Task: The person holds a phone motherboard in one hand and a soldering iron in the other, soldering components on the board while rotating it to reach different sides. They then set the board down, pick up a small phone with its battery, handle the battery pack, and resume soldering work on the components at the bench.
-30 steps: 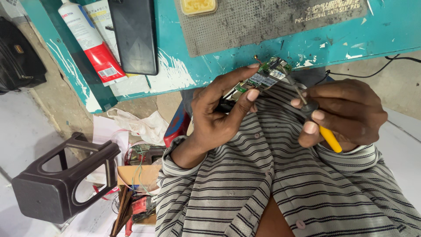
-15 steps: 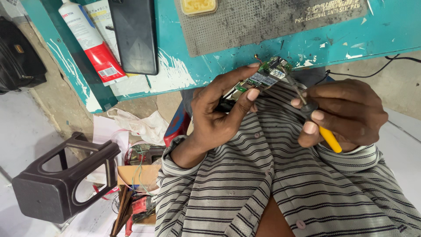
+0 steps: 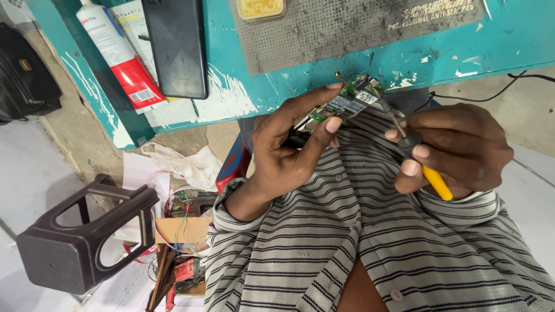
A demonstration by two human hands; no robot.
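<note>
Paint is scuffed and chipped on the teal tabletop [image 3: 231, 92], which carries a grey perforated mat [image 3: 347, 29]; below, a dark plastic stool [image 3: 81, 231] on pale floor; left hand [image 3: 289, 150] grips a green circuit board [image 3: 344, 101] at the tabletop's edge; right hand [image 3: 457, 147] pinches a yellow-handled screwdriver [image 3: 419, 159].

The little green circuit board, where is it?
The green circuit board sits top-middle in the head view, pinched in the left hand at the teal table edge.
</note>
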